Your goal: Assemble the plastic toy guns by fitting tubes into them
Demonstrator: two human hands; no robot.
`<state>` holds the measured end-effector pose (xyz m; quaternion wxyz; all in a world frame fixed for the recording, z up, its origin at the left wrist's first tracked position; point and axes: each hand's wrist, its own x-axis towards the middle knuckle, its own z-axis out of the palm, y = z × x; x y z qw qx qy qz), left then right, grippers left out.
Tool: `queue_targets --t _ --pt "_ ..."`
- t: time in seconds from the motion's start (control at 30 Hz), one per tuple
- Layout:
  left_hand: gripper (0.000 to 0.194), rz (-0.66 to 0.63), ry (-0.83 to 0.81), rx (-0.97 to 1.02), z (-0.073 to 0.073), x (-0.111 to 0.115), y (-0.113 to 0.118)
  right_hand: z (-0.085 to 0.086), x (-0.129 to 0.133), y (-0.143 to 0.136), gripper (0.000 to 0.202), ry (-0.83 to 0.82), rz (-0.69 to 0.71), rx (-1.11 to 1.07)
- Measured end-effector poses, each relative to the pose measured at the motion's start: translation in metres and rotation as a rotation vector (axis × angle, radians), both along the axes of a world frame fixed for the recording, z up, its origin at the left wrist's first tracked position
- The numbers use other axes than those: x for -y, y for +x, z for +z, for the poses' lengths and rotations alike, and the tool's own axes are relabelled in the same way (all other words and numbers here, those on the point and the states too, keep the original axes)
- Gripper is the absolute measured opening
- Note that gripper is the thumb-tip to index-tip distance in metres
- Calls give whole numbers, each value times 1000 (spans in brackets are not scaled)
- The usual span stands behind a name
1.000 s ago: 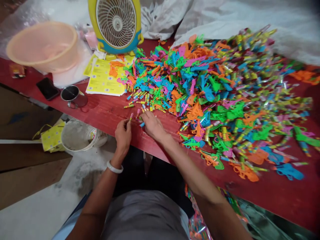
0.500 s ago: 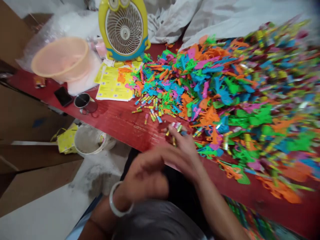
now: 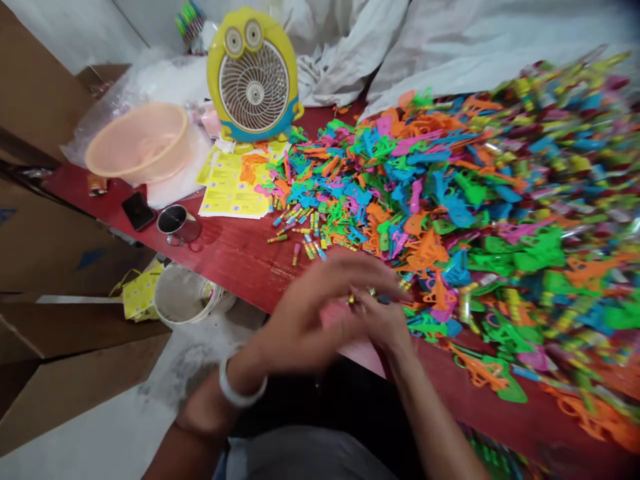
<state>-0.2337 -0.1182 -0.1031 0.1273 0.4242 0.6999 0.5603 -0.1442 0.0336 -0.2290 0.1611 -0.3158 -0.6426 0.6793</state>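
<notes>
My left hand (image 3: 320, 313), with a white bangle on its wrist, is blurred by motion. Its fingers stretch over my right hand with the thumb apart, and I see nothing held in it. My right hand (image 3: 387, 327) is closed near the red table's front edge, partly covered by the left. Small yellow-banded tubes (image 3: 353, 299) show between its fingers; how many is hidden. Just beyond lie more small striped tubes (image 3: 310, 247) and a big heap of orange, green, blue and pink plastic toy pieces (image 3: 425, 193), some shaped like toy guns.
A yellow fan (image 3: 255, 87) stands at the back, behind yellow printed sheets (image 3: 233, 190). To the left are a peach basin (image 3: 140, 147), a phone (image 3: 139, 211) and a metal mug (image 3: 185, 229). A white bucket (image 3: 183, 297) sits below the table edge, near cardboard boxes (image 3: 75, 327).
My left hand has moved up and right, over my right hand. The tubes in the right hand are now mostly covered. The whole view has shifted slightly.
</notes>
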Motion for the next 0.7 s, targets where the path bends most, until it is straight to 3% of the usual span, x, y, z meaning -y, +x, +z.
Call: queue_targets --t 0.07,0.17,0.27,0.33,0.47,0.6,0.7 --pt "23 230 -75 -39 -24 -43 -58 -1 0 1 43 -41 25 2" --pt "25 522 -359 -94 -62 -93 -141 -3 0 -1 42 -89 69 4" --pt "35 650 -579 -158 -87 -115 -189 -5 0 -1 42 -83 76 -2" --pt "40 655 -627 -217 -98 -117 -199 -6 -1 -1 43 -85 86 -16" --pt "47 643 -613 -248 -107 -106 -196 -5 -3 -1 39 -103 156 -34" --pt "44 639 -538 -359 -101 -88 -189 -3 -8 -3 45 -149 127 -48" --pt "41 479 -496 -458 -92 -71 -167 3 -12 -3 45 -92 26 -63"
